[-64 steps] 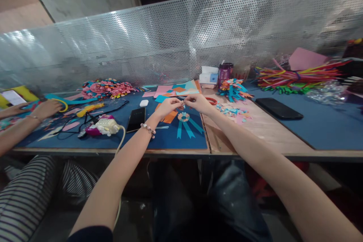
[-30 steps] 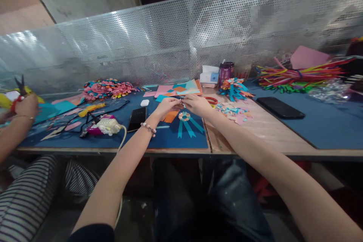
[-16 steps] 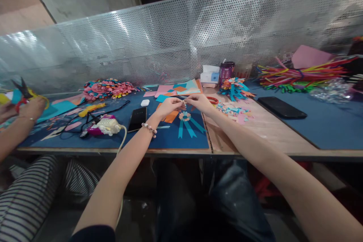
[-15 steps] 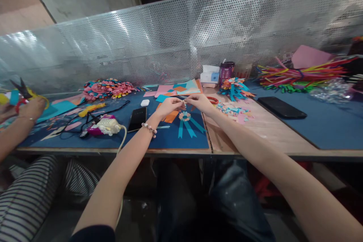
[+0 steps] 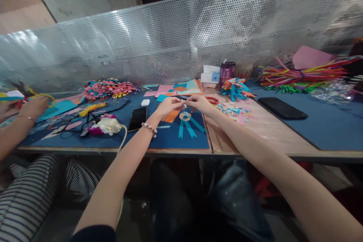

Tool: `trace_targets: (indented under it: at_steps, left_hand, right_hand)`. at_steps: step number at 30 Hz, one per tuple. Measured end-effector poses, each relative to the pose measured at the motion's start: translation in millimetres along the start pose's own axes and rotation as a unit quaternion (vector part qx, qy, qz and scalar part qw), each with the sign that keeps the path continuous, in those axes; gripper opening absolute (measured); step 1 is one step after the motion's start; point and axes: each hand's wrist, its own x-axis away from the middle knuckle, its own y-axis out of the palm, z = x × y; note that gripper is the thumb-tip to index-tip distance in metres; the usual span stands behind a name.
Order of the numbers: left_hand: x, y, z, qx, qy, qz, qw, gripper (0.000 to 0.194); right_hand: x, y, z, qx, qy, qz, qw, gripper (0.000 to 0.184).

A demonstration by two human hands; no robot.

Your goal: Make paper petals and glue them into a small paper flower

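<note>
Blue-topped table [image 5: 164,141] — ribboned rosette [image 5: 188,125], phone [image 5: 137,118], scraps [image 5: 237,112]

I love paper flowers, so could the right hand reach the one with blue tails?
Probably yes: the paper flower lies close to the right hand, nothing on top, though that hand looks busy pinching a small piece.

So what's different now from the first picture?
The other person's hand moved left, and dark scissors blades now show there. The left hand and right hand still pinch a small piece, too tiny to identify, near the paper rosette, which hasn't moved.
</note>
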Motion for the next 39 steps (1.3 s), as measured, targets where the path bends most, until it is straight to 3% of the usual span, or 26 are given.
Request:
trace_targets:
  at_steps: [16,24,39]
  left_hand:
    - [1,1.8,-4,0.009,-0.016,-0.015,1.000,0.029]
    - [3,2.8,1,0.021,-0.019,-0.015,0.999,0.028]
    - [1,2.6,-3,0.005,-0.036,0.006,0.999,0.028]
  right_hand:
    - [0,-1,5,0.014,-0.010,-0.040,0.999,0.018]
    - [1,-2,-4,0.005,-0.008,-0.016,1.000,0.016]
    - [2,1,-2,0.152,-0.108,0.010,0.983,0.020]
